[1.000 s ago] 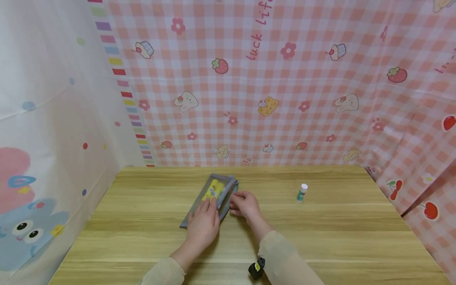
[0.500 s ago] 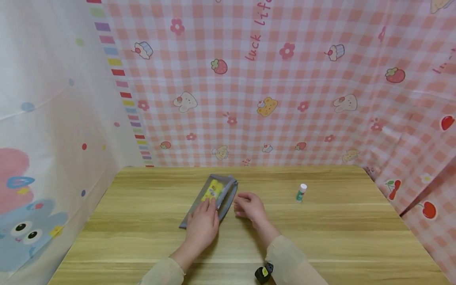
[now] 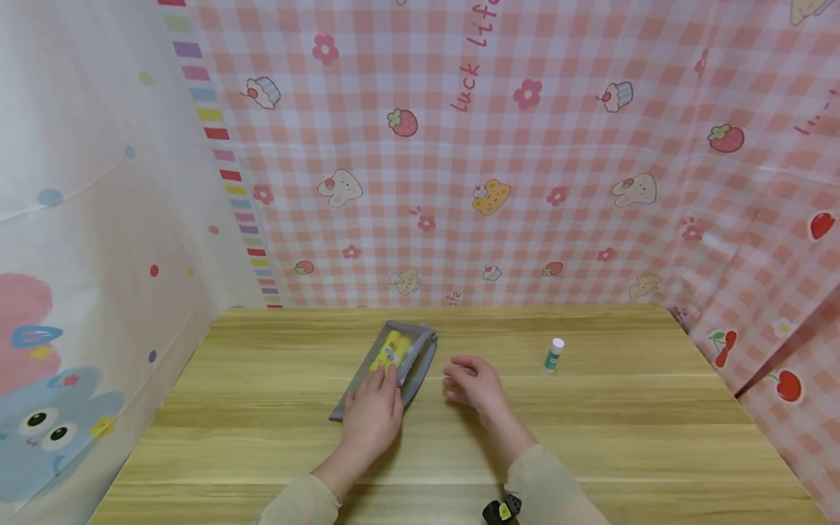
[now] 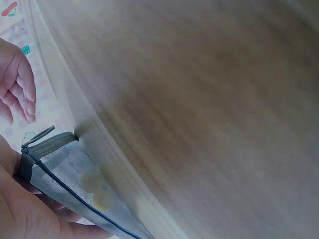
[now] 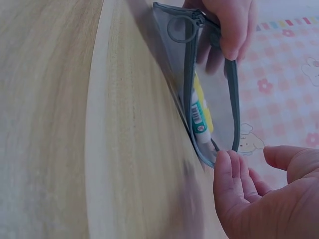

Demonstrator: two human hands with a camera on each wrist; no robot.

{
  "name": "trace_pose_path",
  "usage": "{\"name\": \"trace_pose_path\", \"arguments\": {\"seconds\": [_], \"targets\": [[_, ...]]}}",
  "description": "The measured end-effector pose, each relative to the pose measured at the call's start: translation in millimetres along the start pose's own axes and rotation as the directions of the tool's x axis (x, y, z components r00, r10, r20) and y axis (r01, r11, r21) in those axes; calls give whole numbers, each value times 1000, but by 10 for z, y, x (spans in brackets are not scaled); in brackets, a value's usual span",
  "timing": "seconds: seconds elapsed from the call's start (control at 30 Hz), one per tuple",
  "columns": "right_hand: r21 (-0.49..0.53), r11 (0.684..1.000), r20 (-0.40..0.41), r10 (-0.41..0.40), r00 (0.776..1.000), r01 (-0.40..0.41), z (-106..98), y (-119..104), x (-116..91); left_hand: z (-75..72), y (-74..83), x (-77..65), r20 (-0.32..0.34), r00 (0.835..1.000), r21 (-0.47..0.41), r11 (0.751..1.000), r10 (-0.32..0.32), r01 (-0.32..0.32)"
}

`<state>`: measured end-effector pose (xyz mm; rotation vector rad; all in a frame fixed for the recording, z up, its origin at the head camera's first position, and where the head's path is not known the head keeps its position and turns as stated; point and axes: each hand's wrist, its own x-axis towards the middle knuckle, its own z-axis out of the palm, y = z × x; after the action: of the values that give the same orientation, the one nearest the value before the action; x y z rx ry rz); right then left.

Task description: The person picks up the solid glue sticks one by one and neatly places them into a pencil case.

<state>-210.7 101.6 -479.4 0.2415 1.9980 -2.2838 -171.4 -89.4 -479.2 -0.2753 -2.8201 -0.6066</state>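
Observation:
A grey mesh zipper pouch lies on the table with its mouth spread towards the right hand. Through the mesh show yellow tube-like pieces. A white and teal glue stick also lies inside, seen in the right wrist view. My left hand holds the pouch near its mouth, fingers over the mesh and thumb at the zipper edge. My right hand hovers just right of the pouch, fingers loosely bent, holding nothing. Another glue stick, white-capped with a teal label, stands farther right.
The wooden table reaches back to a pink checked cloth. A white patterned cloth hangs at the left. A black wrist device sits by the right sleeve.
My right hand has drawn away from the pouch's mouth towards the right. The left hand and the pouch have stayed in place.

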Motion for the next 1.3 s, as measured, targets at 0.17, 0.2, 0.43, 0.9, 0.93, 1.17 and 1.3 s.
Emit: {"name": "trace_pose_path", "arguments": {"seconds": [0.17, 0.2, 0.43, 0.9, 0.93, 1.17, 1.3], "targets": [[17, 1000, -8, -8, 1000, 8, -88, -40, -60, -7, 1, -1, 0, 1000, 2, 1000, -2, 2], [19, 1000, -10, -9, 1000, 9, -111, -50, -70, -10, 2, 0, 0, 1000, 4, 1000, -2, 2], [33, 999, -38, -5, 999, 7, -277, -95, -116, -6, -8, 3, 5, 1000, 10, 1000, -5, 5], [39, 997, -64, -67, 996, 69, -654, -158, -252, -31, 20, -10, 22, 1000, 13, 1000, 4, -4], [38, 997, -66, -71, 995, 73, -681, -164, -258, -30, 19, -10, 22, 1000, 11, 1000, 4, -5], [32, 995, -73, -88, 993, 90, -874, -182, -278, -10, 8, -6, 11, 1000, 9, 1000, 5, -5], [30, 995, -86, -89, 992, 92, -985, -177, -292, -6, 6, -9, 8, 1000, 9, 1000, 7, -7]]}}
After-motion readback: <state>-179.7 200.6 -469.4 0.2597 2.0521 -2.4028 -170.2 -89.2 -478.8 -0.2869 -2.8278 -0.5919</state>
